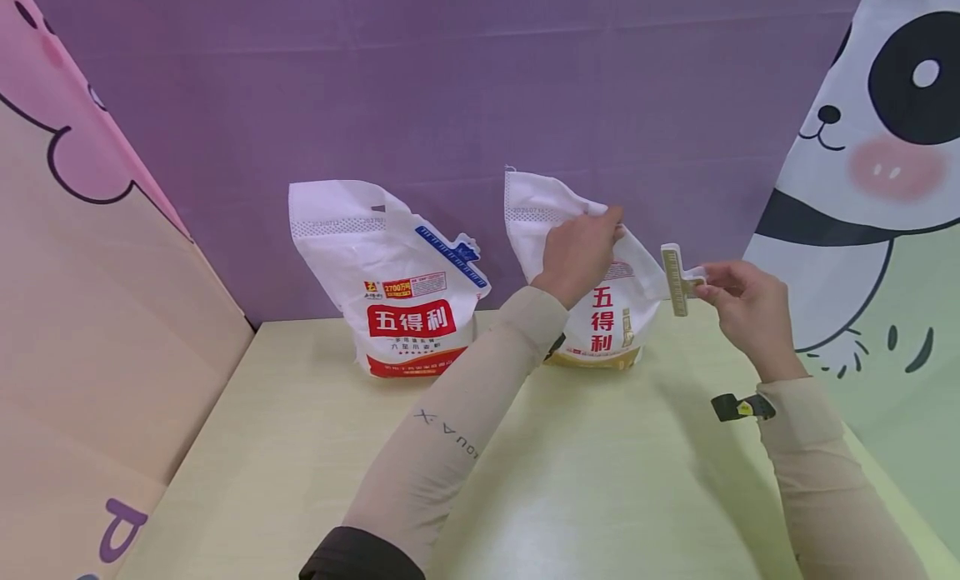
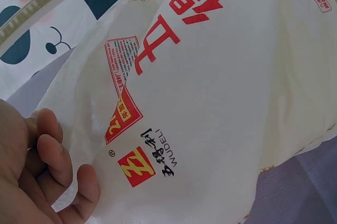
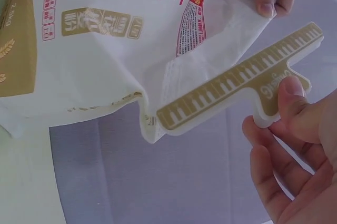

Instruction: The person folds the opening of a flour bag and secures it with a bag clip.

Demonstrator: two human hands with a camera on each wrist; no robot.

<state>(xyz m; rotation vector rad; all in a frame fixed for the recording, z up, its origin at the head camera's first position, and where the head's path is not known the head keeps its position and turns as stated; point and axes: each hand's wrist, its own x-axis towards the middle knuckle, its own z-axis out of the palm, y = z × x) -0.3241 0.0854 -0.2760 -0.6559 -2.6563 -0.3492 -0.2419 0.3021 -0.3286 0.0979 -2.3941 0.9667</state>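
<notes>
A white flour bag with red characters and a gold base stands at the back of the table, its top slanting. My left hand pinches the bag's sloping upper edge; in the left wrist view its fingers curl beside the white plastic. Off the bag's right side, my right hand holds a gold-and-white bag clip by its handle, between thumb and fingers. In the right wrist view the clip's long bar lies close to the bag's corner; whether they touch I cannot tell.
To the left stands another flour bag with a red label, its folded corner held by a blue clip. A pale table lies under both. Behind hangs a purple cloth; a panda-printed panel is at the right.
</notes>
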